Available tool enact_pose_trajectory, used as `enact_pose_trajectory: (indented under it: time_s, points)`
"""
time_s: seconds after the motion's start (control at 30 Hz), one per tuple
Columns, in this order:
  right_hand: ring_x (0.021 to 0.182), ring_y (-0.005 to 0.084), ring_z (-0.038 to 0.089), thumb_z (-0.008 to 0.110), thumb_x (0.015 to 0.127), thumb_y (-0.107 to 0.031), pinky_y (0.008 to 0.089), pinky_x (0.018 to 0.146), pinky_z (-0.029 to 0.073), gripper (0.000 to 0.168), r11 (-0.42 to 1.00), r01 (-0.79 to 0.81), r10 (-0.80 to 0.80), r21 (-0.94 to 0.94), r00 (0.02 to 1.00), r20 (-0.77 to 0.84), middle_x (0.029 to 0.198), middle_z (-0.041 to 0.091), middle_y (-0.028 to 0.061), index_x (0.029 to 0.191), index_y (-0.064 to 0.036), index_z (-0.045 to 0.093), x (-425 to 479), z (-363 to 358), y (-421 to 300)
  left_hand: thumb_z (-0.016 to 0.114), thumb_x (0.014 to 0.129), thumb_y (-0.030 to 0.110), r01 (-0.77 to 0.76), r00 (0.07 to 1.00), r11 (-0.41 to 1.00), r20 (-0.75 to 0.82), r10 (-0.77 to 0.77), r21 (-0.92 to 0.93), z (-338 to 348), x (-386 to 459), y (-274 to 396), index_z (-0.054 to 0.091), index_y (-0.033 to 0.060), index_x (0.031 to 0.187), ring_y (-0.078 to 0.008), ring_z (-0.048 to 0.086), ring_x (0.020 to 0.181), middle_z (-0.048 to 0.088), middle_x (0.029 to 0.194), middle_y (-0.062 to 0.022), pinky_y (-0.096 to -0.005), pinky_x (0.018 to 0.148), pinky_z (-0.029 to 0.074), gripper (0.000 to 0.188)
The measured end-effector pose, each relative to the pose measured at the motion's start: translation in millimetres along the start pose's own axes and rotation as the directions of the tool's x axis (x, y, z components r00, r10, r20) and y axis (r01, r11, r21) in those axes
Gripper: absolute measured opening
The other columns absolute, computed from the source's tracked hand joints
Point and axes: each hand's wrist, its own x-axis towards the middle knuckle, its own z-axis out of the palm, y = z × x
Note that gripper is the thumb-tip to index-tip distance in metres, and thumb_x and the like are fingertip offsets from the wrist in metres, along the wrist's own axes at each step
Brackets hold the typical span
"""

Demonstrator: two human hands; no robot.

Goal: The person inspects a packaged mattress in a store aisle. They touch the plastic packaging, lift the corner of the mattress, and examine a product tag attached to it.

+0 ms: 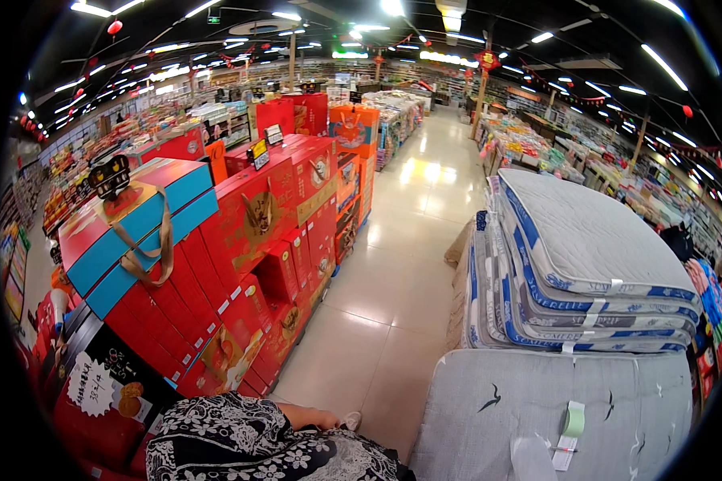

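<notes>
My left hand [328, 419] is low in front of my body, at the end of a bare forearm below a black-and-white patterned sleeve [228, 415]. It is small and partly hidden, so its grip cannot be made out. My right hand is out of view. Left of me rises a stack of red gift boxes [265, 240]. On my right lies a grey mattress [475, 415] with bird motifs. A green-and-white tag [573, 424], a thin pen [562, 449] and clear plastic [532, 460] rest on it. Behind it, white-and-blue mattresses [595, 240] are piled up.
A tiled aisle [391, 288] runs ahead between the boxes and mattresses. Blue-sided boxes with a ribbon handle [156, 240] jut out at the left. Orange boxes [355, 138] stand farther along. Loaded display tables [529, 144] line the aisle's far right, beside a post [480, 96].
</notes>
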Motion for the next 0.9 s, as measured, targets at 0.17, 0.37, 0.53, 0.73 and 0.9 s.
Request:
enact_pose_trajectory:
  time_s: [0.17,0.37,0.53,0.73,0.9]
  points:
    - [0.072,0.0361,0.059,0.05,0.091,-0.011,0.0392,0.065,0.047,0.021,0.97,0.229,-0.243,0.087,0.945,0.22,0.083,0.063,0.0198,0.104,0.004,0.057,6.1,0.7,-80.1,0.06,0.074,0.028,0.011,0.974,0.98,-0.221,-0.056,-0.201,-40.9,-7.2,39.5,0.067,0.0134,0.101,-0.0296,0.063,0.086,0.067,0.094,-0.0124,-0.0398,0.076,0.048,0.032]
    - [0.069,0.0278,0.058,0.044,0.093,-0.015,0.0356,0.065,0.047,0.023,0.875,0.295,-0.468,0.383,0.719,0.515,0.079,0.061,0.0168,0.097,0.004,0.058,-13.7,18.6,-131.8,0.066,0.079,0.032,-0.209,0.976,0.728,-0.188,0.111,-0.654,-118.4,-22.4,146.2,0.057,0.0077,0.114,-0.0124,0.057,0.072,0.063,0.083,-0.0066,-0.0269,0.064,0.048,0.044]
    - [0.062,0.0249,0.055,0.05,0.09,-0.011,0.0341,0.059,0.044,0.016,0.746,0.342,-0.665,0.571,0.41,0.624,0.074,0.059,0.0154,0.096,0.001,0.059,-43.9,25.4,-190.6,0.07,0.076,0.041,-0.294,0.951,0.641,-0.151,0.27,-0.709,-129.3,-4.8,176.3,0.034,0.0096,0.136,-0.0168,0.056,0.089,0.059,0.108,-0.0112,-0.0319,0.072,0.047,0.076]
    - [0.054,0.0188,0.043,0.058,0.085,-0.006,0.0299,0.05,0.036,0.007,0.687,0.219,-0.718,0.693,0.353,0.6,0.064,0.05,0.0101,0.087,0.001,0.057,-44.0,24.2,-204.3,0.079,0.063,0.05,-0.166,0.986,0.583,-0.132,0.101,-0.795,-134.0,-4.1,171.7,0.005,0.0194,0.146,-0.0259,0.047,0.11,0.037,0.135,-0.0188,-0.0342,0.079,0.044,0.115]
    - [0.056,0.0146,0.041,0.056,0.082,-0.003,0.0292,0.05,0.035,0.003,0.642,0.061,-0.695,0.765,0.467,0.546,0.064,0.049,0.0052,0.08,-0.001,0.055,-23.1,19.7,-170.5,0.073,0.072,0.049,0.022,0.987,0.327,0.072,0.142,-0.945,-146.5,-4.8,176.3,-0.003,0.022,0.146,-0.0156,0.048,0.08,0.042,0.131,-0.0103,-0.026,0.067,0.041,0.109]
